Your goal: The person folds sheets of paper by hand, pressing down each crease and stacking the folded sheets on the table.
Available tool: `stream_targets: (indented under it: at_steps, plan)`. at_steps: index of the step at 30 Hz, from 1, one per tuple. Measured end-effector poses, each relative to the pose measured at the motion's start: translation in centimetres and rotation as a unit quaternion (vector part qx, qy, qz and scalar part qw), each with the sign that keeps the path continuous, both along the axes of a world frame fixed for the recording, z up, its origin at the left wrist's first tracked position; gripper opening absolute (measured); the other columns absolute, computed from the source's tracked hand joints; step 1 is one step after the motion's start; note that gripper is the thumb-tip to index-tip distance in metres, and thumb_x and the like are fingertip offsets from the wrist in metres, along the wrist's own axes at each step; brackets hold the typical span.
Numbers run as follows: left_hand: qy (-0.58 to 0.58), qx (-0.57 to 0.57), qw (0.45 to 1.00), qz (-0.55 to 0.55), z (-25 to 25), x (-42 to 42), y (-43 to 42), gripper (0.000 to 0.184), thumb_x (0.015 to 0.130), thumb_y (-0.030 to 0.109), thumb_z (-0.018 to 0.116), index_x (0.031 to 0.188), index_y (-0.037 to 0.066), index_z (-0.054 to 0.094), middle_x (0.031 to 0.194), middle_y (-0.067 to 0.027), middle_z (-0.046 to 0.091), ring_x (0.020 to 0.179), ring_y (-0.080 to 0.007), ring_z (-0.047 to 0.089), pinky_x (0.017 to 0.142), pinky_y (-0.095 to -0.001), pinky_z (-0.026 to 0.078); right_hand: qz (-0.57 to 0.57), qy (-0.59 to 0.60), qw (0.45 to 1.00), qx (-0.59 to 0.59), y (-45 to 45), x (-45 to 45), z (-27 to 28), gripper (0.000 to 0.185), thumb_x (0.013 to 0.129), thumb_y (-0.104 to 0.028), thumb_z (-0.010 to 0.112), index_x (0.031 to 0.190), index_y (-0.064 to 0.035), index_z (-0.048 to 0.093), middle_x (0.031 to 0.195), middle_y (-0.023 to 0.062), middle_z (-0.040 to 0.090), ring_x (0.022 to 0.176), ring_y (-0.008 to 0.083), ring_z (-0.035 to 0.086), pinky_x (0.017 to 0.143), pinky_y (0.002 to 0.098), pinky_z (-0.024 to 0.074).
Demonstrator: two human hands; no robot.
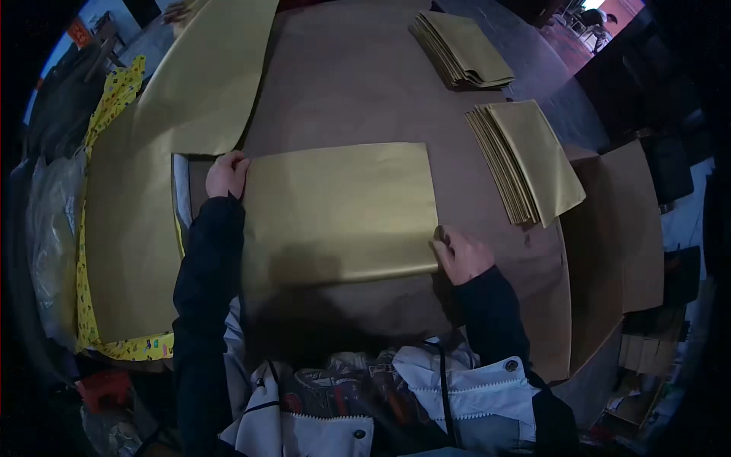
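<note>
A folded gold sheet (343, 209) lies flat on the brown work surface (335, 84) in front of me. At its upper left corner is my left hand (227, 175), its fingers closed on the edge. My right hand (461, 255) pinches the lower right edge between thumb and fingers. To the left, a large gold sheet (133, 228) lies over yellow patterned material (114, 103), and another long gold piece (209, 76) slants up from it. Two stacks of folded gold sheets, one at the upper right (464, 49) and one further down (537, 160), rest on the surface.
An open cardboard box (598, 251) stands at the right edge. Clear plastic (57, 244) hangs at the far left. Another person's hand (179, 11) shows at the top left, and a person (596, 19) is far off at the upper right.
</note>
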State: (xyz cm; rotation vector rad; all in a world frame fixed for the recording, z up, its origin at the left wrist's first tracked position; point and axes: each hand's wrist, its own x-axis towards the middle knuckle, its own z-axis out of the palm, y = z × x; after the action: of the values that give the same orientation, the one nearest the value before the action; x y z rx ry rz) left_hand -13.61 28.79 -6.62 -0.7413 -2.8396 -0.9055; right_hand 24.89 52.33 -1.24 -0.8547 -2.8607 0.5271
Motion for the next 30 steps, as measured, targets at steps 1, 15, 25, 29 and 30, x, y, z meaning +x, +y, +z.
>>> stream_targets:
  at_steps: [1,15,25,29,30]
  plan:
    - [0.024,-0.020,1.000,-0.002,0.1,-0.3,-0.2,0.022,0.084,0.029,0.063,0.092,0.008,0.066,0.085,-0.0132,0.065,0.081,-0.0300,0.062,0.072,-0.0386,0.050,0.021,-0.013,0.999,0.024,0.9,-0.1,1.2,0.025,0.086,-0.019,0.060,0.107,-0.0053,0.060,0.087,0.0164,0.065,0.079,0.0356,0.063,0.068,0.0435,0.0515]
    - [0.009,-0.018,1.000,0.014,0.7,0.1,-0.3,0.020,0.082,0.028,0.063,0.089,0.010,0.069,0.090,-0.0125,0.064,0.088,-0.0316,0.061,0.076,-0.0399,0.049,0.283,0.006,0.952,0.114,-4.3,-18.8,-4.6,0.063,0.090,-0.047,0.046,0.137,-0.0059,0.039,0.146,0.0169,0.030,0.139,0.0338,0.021,0.108,0.0582,0.0207]
    - [0.118,-0.219,0.919,-0.307,2.7,10.7,6.3,0.037,0.087,0.028,0.057,0.120,0.010,0.057,0.126,-0.0140,0.052,0.125,-0.0297,0.044,0.095,-0.0486,0.042,0.271,-0.044,0.953,0.126,-4.1,-18.9,-5.0,0.068,0.092,-0.054,0.036,0.145,-0.0105,0.030,0.152,0.0148,0.022,0.142,0.0309,0.014,0.111,0.0568,0.0141]
    - [0.065,-0.100,0.981,-0.156,-1.6,10.8,6.7,0.054,0.091,0.041,0.050,0.133,0.007,0.046,0.141,-0.0155,0.039,0.135,-0.0305,0.031,0.107,-0.0513,0.026,0.264,-0.027,0.955,0.136,-3.9,-19.3,-5.5,0.066,0.091,-0.049,0.042,0.142,-0.0084,0.035,0.151,0.0164,0.024,0.141,0.0331,0.018,0.109,0.0582,0.0163]
    - [0.108,-0.109,0.981,-0.122,-1.2,10.5,5.7,0.058,0.091,0.045,0.048,0.135,0.006,0.044,0.145,-0.0160,0.035,0.137,-0.0307,0.028,0.109,-0.0517,0.022,0.260,-0.031,0.957,0.128,-4.1,-19.2,-5.0,0.066,0.091,-0.049,0.043,0.142,-0.0075,0.035,0.151,0.0167,0.024,0.141,0.0331,0.019,0.109,0.0581,0.0165]
